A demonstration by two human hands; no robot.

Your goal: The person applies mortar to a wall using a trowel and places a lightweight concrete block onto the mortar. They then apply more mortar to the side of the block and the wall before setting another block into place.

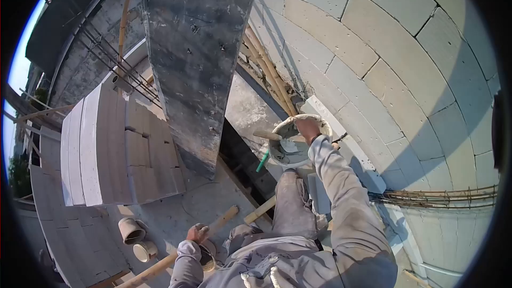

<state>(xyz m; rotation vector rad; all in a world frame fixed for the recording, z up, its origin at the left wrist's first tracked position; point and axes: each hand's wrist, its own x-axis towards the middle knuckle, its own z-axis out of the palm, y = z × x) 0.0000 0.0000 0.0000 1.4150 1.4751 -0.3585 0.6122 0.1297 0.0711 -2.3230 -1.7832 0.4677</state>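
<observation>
My right hand (308,128) reaches forward and grips the far rim of a round bucket (277,154) holding grey mortar. The bucket rests on the top course of a block wall. A trowel (268,135) lies in the mortar with its handle pointing left. My left hand (197,231), dusty with mortar, is closed around a bamboo pole (226,217) that runs diagonally below me. My grey sleeves and my knee fill the lower middle of the view.
A pale block wall (373,53) curves across the right, with rebar (442,197) sticking out of it. A dark concrete column (197,48) rises in the middle. Stacked white blocks (101,144) and two short pipe pieces (131,230) lie on the slab far below left.
</observation>
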